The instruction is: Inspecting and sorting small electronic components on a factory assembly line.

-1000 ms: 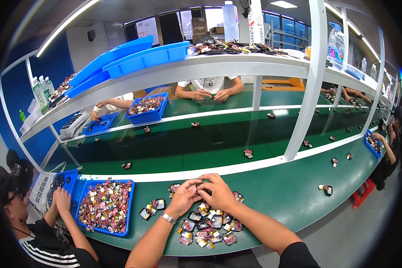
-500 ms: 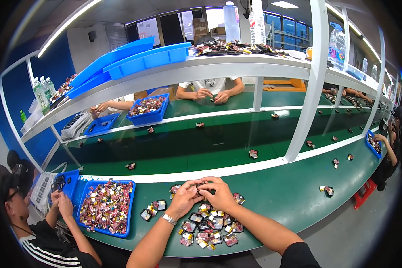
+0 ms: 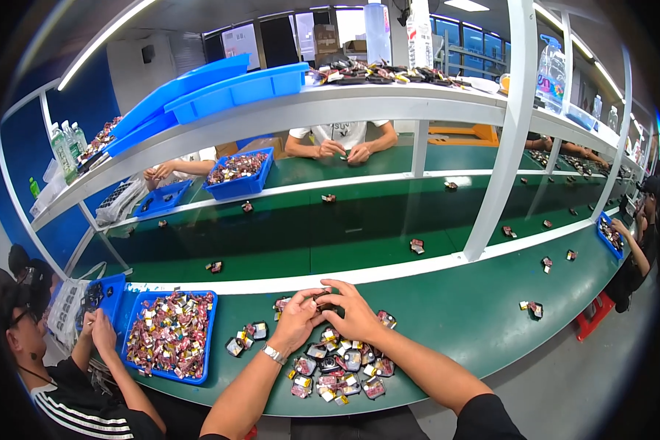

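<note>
Tray (image 3: 128, 345) lies left of parts pile (image 3: 337, 370).

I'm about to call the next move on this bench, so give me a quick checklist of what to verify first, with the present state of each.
1. Both hands on one piece: ok. Left hand and right hand meet over a small dark part.
2. Grip on that part: cannot tell, the fingers hide most of it.
3. Stock within reach: ok. A pile of small packaged parts lies just under the hands.
4. Blue tray to the left: ok, well filled.
5. Neighbour's hands: ok, apart from the tray's contents, busy at their own small blue bin.
6. Green bench to the right: ok, only a few stray parts.
</note>
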Demonstrator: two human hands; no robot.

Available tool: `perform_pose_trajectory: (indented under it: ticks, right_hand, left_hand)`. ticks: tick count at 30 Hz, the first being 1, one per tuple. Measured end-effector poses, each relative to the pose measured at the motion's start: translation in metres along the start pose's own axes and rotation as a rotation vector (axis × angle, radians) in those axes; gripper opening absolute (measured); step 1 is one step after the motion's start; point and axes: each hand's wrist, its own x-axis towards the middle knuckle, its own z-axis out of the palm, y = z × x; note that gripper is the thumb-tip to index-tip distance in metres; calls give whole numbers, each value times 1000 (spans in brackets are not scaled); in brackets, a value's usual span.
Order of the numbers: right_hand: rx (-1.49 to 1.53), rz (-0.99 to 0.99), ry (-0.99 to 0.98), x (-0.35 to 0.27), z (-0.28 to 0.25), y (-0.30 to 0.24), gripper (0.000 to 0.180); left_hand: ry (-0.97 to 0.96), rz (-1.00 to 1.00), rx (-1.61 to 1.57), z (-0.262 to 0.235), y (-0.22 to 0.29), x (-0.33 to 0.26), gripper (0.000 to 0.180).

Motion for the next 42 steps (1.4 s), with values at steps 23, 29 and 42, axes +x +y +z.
perform_pose_trajectory:
  ticks: [23,29,42]
  right_hand:
    - [-350,-243,134,6,3,-6,17]
    - [-377,-199,163,2,5,-6,17]
    - [82,122,160,4,10,-2,18]
  left_hand:
    - [56,-56,-71,-2,2,1,31]
    - [61,-57,-54,6,1,2,29]
    - [275,44,408,8,-5,-1,20]
